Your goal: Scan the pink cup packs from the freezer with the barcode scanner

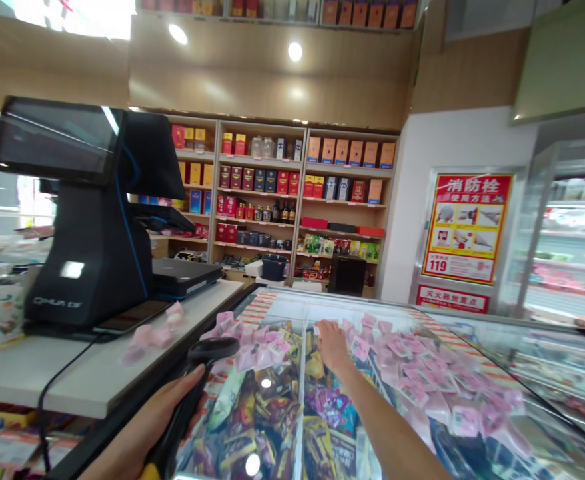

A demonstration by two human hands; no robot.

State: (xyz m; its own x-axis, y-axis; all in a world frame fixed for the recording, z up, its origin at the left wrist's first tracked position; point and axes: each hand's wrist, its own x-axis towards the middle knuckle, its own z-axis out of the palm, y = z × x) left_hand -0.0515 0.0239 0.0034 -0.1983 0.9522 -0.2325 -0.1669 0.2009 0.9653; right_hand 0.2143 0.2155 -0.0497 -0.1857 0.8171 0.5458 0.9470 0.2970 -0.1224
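Store shelves point(260, 162) stand well beyond both hands. The left hand point(160, 405) wraps around a black scanner point(185, 403); the right hand point(332, 345), its grip unclear, reaches over a glass-topped case point(283, 308), pink tags point(425, 363) either side.

the red poster point(467, 229) says "消防栓 使用方法" and "119". the little red sign point(453, 300) under it says "灭火器放置点". the black cash register's point(90, 233) name is blurry.

From my end, can't read pink tags point(425, 363), too blurry & small. Scanner grip point(181, 415) cut off at btm edge; some L hand point(165, 403) fingers hide behind it. Far-R fridge goods point(562, 279) blurry too.
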